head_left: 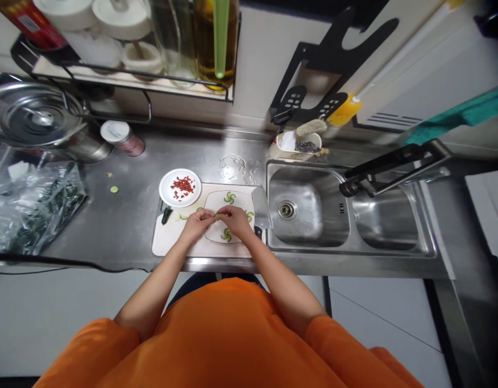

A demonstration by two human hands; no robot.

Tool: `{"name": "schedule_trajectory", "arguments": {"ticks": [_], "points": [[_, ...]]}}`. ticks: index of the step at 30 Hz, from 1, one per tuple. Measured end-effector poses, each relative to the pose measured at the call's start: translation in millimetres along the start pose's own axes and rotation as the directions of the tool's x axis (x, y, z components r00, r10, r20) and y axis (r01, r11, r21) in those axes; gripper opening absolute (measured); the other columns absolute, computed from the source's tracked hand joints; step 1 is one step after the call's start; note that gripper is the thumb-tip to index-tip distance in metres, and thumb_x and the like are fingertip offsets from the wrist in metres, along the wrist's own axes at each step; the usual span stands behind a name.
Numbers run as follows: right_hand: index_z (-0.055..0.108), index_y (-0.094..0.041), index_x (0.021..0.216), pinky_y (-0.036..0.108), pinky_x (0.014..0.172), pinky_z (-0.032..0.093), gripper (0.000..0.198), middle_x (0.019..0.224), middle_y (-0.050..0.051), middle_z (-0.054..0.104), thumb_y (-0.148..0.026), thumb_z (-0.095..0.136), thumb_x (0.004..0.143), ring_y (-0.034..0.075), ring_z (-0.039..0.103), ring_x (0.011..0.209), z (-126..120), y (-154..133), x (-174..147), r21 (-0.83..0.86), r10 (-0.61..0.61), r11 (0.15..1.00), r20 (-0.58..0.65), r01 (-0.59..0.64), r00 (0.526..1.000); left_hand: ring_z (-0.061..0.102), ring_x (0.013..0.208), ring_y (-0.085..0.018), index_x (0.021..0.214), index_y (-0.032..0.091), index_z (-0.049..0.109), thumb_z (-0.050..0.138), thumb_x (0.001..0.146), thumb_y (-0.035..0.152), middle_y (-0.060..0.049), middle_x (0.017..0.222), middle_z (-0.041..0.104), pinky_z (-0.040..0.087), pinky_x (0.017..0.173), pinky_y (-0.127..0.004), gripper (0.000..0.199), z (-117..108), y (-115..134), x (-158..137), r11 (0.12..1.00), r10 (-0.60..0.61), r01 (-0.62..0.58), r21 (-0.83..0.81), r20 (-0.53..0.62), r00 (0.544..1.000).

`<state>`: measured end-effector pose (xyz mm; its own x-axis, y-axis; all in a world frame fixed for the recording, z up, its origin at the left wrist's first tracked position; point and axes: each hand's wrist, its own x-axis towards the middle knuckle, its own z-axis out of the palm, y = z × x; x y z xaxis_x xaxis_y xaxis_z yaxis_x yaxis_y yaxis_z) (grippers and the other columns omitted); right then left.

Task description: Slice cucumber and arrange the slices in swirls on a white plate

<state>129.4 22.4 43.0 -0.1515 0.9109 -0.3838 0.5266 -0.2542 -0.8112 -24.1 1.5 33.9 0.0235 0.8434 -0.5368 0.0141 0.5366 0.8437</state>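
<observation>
Gripping a small green slice between the fingertips of our left hand and right hand, we keep the fingers of both closed on it. The slice is above the left half of a squarish white plate. On this plate we find curved green slices in pinwheels: one near the far edge, one near the close edge and one at the right edge, partly behind our right hand.

The squarish plate rests on a pale cutting board, which lies on the steel counter. At the board's far left corner we locate a round white plate containing chopped red pieces. A dark green piece lies just below it. A knife lies at the board's right edge.

To the left we note a clear plastic bag containing dark green leaves, a lidded steel pot and an upright canister whose contents we cannot see. Behind the double sink, a caddy holds a metal scourer and a white item. On the wall shelf, a bottle contains amber liquid.
</observation>
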Motion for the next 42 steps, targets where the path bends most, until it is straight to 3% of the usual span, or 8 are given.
{"name": "schedule_trajectory", "arguments": {"ticks": [5,13,18,22,26,30,35,42], "points": [[0.071,-0.019,0.080,0.024,0.069,0.043,0.015,0.079,0.000,0.069,-0.026,0.059,0.075,0.013,0.057,0.072,-7,-7,-2,0.041,-0.008,0.999,0.004,0.008,1.000,0.056,0.059,-0.009,0.082,0.014,0.061,0.075,0.060,0.030,0.000,0.067,0.060,0.044,0.055,-0.020,0.031,-3,0,2,0.947,-0.175,0.192,-0.258,0.090,0.980],[0.072,-0.020,0.088,0.023,0.072,0.043,0.018,0.084,0.000,0.069,-0.025,0.058,0.077,0.012,0.057,0.075,-17,-15,-7,0.071,-0.118,0.991,0.060,0.114,0.991,0.058,0.056,-0.008,0.082,0.012,0.059,0.057,0.085,0.033,-0.006,0.067,0.063,0.042,0.043,-0.014,0.022,-3,12,4,0.752,-0.436,0.503,-0.426,0.251,0.864],[0.072,-0.020,0.085,0.023,0.072,0.043,0.017,0.082,0.000,0.069,-0.027,0.059,0.078,0.012,0.057,0.075,-18,-14,-7,0.043,-0.146,0.989,0.075,0.143,0.986,0.054,0.052,-0.005,0.088,0.010,0.064,0.058,0.081,0.014,-0.004,0.067,0.062,0.044,0.045,-0.011,0.010,-3,15,4,0.726,-0.387,0.490,-0.482,0.303,0.871],[0.071,-0.019,0.079,0.024,0.069,0.042,0.014,0.077,0.000,0.068,-0.028,0.060,0.076,0.013,0.057,0.072,-16,-12,-4,0.049,-0.094,0.995,0.061,0.091,0.994,0.055,0.055,-0.005,0.087,0.010,0.066,0.067,0.070,0.012,-0.004,0.069,0.063,0.045,0.050,-0.013,0.017,-7,9,7,0.800,-0.340,0.383,-0.463,0.177,0.924],[0.069,-0.019,0.073,0.024,0.067,0.041,0.013,0.074,-0.001,0.067,-0.027,0.058,0.075,0.013,0.057,0.070,-11,-8,3,-0.004,-0.005,1.000,0.062,0.005,0.998,0.058,0.058,-0.008,0.085,0.011,0.067,0.074,0.060,0.021,-0.003,0.067,0.065,0.043,0.051,-0.016,0.028,-9,2,9,0.928,-0.245,0.218,-0.303,-0.052,0.968],[0.067,-0.020,0.070,0.025,0.066,0.040,0.011,0.074,-0.001,0.067,-0.025,0.058,0.075,0.014,0.058,0.072,-3,-8,13,-0.134,0.087,0.988,0.065,-0.077,0.994,0.059,0.061,-0.012,0.085,0.013,0.069,0.071,0.061,0.030,-0.002,0.064,0.066,0.045,0.060,-0.023,0.029,-10,2,5,0.994,-0.080,0.092,0.050,-0.209,0.975],[0.064,-0.019,0.068,0.025,0.067,0.039,0.012,0.075,0.001,0.067,-0.024,0.056,0.076,0.016,0.058,0.074,8,-10,25,-0.302,0.131,0.948,0.085,-0.100,0.988,0.062,0.070,-0.015,0.083,0.018,0.070,0.062,0.068,0.033,-0.001,0.072,0.070,0.046,0.072,-0.026,0.022,-10,2,-1,0.888,0.135,0.019,0.460,-0.300,0.944],[0.063,-0.019,0.078,0.027,0.069,0.038,0.013,0.082,0.004,0.067,-0.028,0.054,0.081,0.018,0.057,0.080,21,-4,33,-0.469,0.110,0.880,0.057,-0.071,0.992,0.062,0.073,-0.017,0.080,0.019,0.069,0.055,0.074,0.028,-0.003,0.076,0.070,0.044,0.072,-0.027,0.018,-8,-2,2,0.760,0.287,-0.052,0.648,-0.262,0.922]]}}
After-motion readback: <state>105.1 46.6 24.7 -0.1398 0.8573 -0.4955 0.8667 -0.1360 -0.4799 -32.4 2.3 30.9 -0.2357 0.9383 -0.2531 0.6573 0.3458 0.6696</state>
